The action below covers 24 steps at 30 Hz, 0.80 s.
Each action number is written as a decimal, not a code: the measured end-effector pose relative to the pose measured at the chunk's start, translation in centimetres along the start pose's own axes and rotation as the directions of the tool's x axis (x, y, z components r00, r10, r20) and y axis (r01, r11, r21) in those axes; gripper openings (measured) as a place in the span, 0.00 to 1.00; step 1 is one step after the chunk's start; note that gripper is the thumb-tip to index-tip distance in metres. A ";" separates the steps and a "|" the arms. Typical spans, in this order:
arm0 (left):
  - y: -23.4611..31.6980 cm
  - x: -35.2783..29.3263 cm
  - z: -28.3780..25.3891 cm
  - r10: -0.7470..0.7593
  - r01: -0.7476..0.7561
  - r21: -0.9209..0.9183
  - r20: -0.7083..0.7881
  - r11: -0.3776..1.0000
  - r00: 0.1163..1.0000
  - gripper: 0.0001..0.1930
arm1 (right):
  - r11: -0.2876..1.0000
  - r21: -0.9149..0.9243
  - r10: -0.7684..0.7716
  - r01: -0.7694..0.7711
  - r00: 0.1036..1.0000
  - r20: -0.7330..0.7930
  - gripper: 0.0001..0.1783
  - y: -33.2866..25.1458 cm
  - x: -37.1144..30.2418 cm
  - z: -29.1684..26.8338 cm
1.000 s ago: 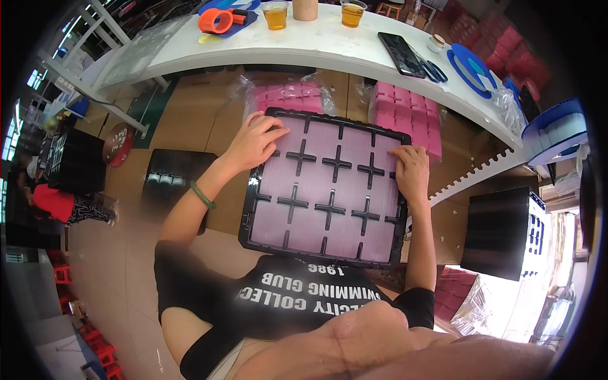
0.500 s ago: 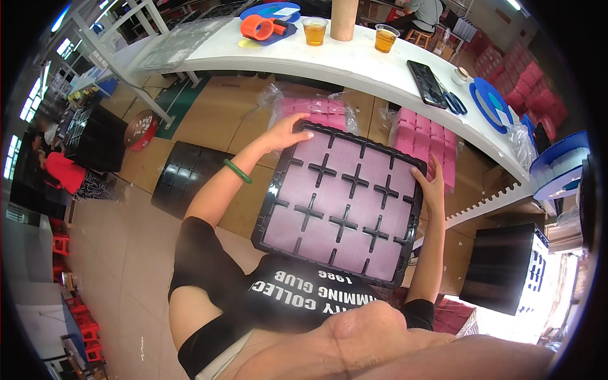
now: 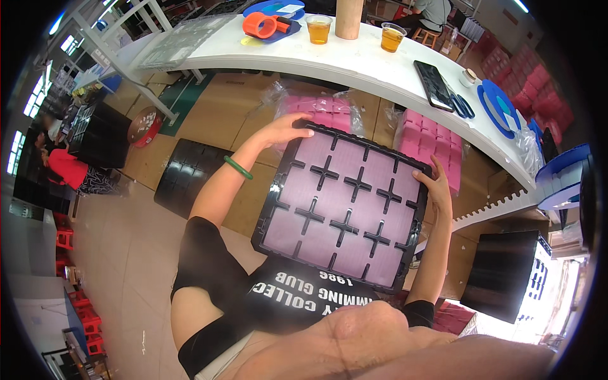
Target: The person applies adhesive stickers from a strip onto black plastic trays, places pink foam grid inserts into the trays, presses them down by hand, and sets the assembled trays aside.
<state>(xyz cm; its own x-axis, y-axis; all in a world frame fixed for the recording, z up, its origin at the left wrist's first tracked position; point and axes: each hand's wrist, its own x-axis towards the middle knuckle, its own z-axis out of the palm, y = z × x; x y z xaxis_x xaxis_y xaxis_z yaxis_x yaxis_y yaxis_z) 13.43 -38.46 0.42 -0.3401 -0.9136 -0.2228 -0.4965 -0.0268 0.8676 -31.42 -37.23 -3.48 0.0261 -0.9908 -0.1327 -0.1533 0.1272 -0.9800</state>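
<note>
A black plastic tray (image 3: 344,227) with raised cross-shaped dividers is held up in front of my torso, slightly tilted. Flat lilac pieces (image 3: 335,191) fill its square compartments. My left hand (image 3: 286,131) is closed on the tray's far left corner, its thumb over the rim. At the far right corner, my right hand (image 3: 438,185) grips the edge, with the thumb on top and fingers along the outer side. The undersides of the fingers are partly hidden by the tray.
Beyond the tray, pink molded blocks (image 3: 430,134) in clear plastic sit on cardboard below a curved white table (image 3: 221,47). That table bears an orange tape dispenser (image 3: 261,25), two cups of amber drink (image 3: 318,30), a phone (image 3: 433,85) and scissors (image 3: 462,106). Black tray stacks (image 3: 190,177) stand left and right.
The view has shifted slightly, so the table and its objects sit a little farther right. Both hands keep the same hold on the tray, which stays nearly still.
</note>
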 end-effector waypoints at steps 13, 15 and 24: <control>-1.5 -0.2 0.8 0.118 -0.046 0.209 -0.347 0.977 0.930 0.54 | 0.986 0.141 0.084 -0.085 0.996 0.015 0.53 0.2 0.6 0.9; -1.0 -1.7 1.5 0.205 -0.069 0.284 -0.482 0.956 0.852 0.48 | 1.000 0.019 -0.016 0.019 0.993 -0.117 0.52 0.0 -1.0 0.6; 3.2 -18.9 9.6 0.559 -0.326 0.614 -0.231 0.719 0.797 0.14 | 0.872 -0.461 -0.300 0.164 0.923 -0.239 0.43 -0.1 -17.9 2.1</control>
<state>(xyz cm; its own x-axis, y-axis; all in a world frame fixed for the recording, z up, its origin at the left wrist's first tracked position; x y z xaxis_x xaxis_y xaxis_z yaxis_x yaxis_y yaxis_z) 10.62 -17.43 3.13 -0.3640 -0.8365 0.4096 -0.7362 0.5278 0.4237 -29.83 -19.44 -1.27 -0.1662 -0.9641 0.2073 -0.5844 -0.0731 -0.8082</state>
